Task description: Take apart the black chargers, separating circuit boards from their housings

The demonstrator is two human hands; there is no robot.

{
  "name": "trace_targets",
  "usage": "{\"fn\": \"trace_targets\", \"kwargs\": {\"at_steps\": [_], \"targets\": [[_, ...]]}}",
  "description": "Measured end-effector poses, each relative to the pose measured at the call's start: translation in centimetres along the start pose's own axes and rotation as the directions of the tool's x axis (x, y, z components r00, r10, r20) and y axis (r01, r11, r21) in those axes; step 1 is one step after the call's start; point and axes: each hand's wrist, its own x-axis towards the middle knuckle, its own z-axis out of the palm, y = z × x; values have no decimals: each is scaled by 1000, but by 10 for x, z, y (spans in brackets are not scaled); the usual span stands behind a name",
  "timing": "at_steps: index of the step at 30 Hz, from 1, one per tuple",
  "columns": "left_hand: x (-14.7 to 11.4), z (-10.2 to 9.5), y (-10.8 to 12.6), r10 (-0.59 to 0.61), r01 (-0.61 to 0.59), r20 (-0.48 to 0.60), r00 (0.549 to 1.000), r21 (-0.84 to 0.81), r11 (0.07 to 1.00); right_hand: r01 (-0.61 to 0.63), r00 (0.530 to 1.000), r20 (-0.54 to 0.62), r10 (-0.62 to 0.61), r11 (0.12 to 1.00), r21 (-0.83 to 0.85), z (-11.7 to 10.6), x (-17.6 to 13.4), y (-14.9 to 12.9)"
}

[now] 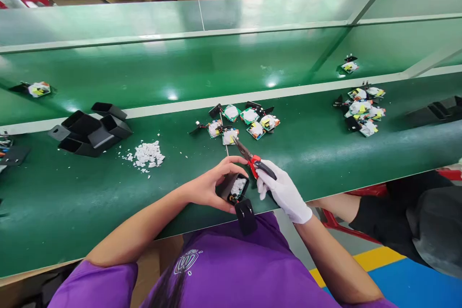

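My bare left hand (pixel 209 186) is wrapped round a black plastic housing (pixel 226 186), tilted so its open end faces right. Inside it shows a circuit board (pixel 238 187) coated in white filler. A black end cap with prongs (pixel 246 216) hangs from that opening. In a white glove, my right hand (pixel 283 187) grips red-and-black pliers (pixel 254 161), whose jaws point up and left, just above the housing. Beyond the jaws lie several circuit boards with white filler (pixel 250 115) and black caps. A thin rod (pixel 227 150) lies near the jaw tips, partly hidden.
Broken white chunks (pixel 147 155) lie to the left, beside several black housings (pixel 86 130). More boards (pixel 364 106) and dark housings (pixel 438 109) are on the right. A raised green ledge (pixel 216 67) runs behind the bench. Another person (pixel 415 216) sits close on the right.
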Motion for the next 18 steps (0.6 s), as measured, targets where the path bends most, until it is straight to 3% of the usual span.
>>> {"fn": "trace_targets", "kwargs": {"at_steps": [4,8,11,15,18], "targets": [[4,8,-9,-8,8,1,1000,-76,997,23,999,-47,-19,996,81,16,-5,-6],[6,21,-13,37,-21,37,999,-352,936,39,996,-90,-29,994,103,32,-8,-10],[2,25,-6,36,-3,64,997,-449,894,31,996,-86,-21,993,116,34,-14,-13],[-2,24,4,40,-9,68,997,-400,917,-65,997,-35,71,988,141,15,-26,-13],[-1,22,5,51,-14,117,992,-299,954,-14,999,51,5,987,162,3,-28,-7]]}}
